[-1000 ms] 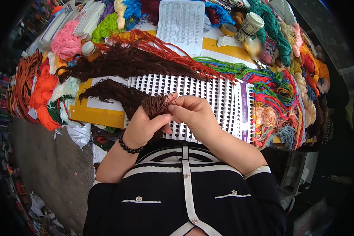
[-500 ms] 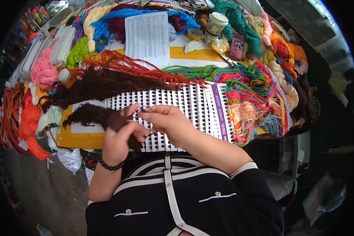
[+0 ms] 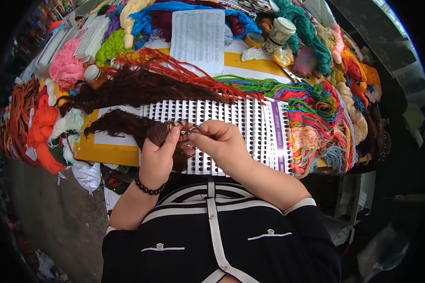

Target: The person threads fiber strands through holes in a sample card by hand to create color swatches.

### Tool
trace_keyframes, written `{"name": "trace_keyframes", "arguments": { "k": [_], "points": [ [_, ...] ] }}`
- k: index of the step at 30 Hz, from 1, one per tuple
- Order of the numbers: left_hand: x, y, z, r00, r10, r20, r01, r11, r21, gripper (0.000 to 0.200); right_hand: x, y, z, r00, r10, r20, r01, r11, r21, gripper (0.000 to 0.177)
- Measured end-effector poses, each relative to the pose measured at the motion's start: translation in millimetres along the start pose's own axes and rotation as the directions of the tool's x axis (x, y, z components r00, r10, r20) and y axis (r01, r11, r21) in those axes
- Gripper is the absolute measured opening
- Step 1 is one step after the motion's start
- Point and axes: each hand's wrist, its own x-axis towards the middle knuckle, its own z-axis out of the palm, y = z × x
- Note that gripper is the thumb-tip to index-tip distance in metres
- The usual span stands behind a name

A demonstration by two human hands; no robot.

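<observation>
My left hand (image 3: 161, 150), with a black bead bracelet (image 3: 148, 189) at its wrist, is closed around a hank of dark brown embroidery thread (image 3: 123, 125). The hank's loose tail trails out to the left over the table. Close beside it, my right hand (image 3: 222, 144) pinches a dark strand of the same thread between thumb and forefinger. Both hands are over white cards with rows of punched holes (image 3: 222, 112). The topmost card on the right bears a purple strip (image 3: 279, 129). A larger dark brown bundle (image 3: 141, 88) lies just beyond my hands.
Rust-red threads (image 3: 174, 66) and multicoloured threads (image 3: 311, 101) rest across the cards' far and right sides. Further back are a printed sheet (image 3: 197, 40), a paper cup (image 3: 281, 33), a tape roll (image 3: 254, 40), scissors (image 3: 292, 74) and a phone (image 3: 305, 61). Coloured skeins line the edges.
The view has shifted, so the table appears further right and slightly higher. My left fingers, spread and blurred before, have closed around the brown thread, and both hands are closer together.
</observation>
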Motion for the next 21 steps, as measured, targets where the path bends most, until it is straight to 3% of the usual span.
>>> {"name": "trace_keyframes", "arguments": {
  "k": [1, 4, 15, 18, 21],
  "points": [
    [-0.5, 2.0, 1.7, 1.000, -0.022, -0.001, 0.022, 0.997, -0.070, 0.024, 0.0, -5.4, 0.2, 1.000, 0.011, -0.008, -0.011, 1.000, -0.004, 0.008],
    [-0.2, 2.7, -6.6, 0.987, -0.026, 0.157, 0.027, 1.000, -0.001, 0.021, 0.9, -13.1, -0.4, 0.999, 0.049, 0.011, -0.049, 0.998, 0.046, 0.012],
    [-0.7, 1.9, -1.7, 0.985, -0.060, 0.162, 0.075, 0.993, -0.089, 0.029, 2.6, -7.2, -5.8, 0.994, 0.111, 0.021, -0.113, 0.979, 0.171, 0.009],
    [-0.9, -2.1, 0.6, 0.993, -0.053, 0.101, 0.058, 0.998, -0.040, 0.029, 3.4, -6.7, -5.4, 0.992, 0.127, -0.007, -0.125, 0.982, 0.144, 0.009],
    [-0.3, -8.9, -3.6, 0.986, -0.033, 0.163, 0.025, 0.998, 0.052, 0.028, 3.9, -5.9, -6.1, 0.989, 0.147, -0.023, -0.144, 0.982, 0.122, 0.010]
  ]
}}
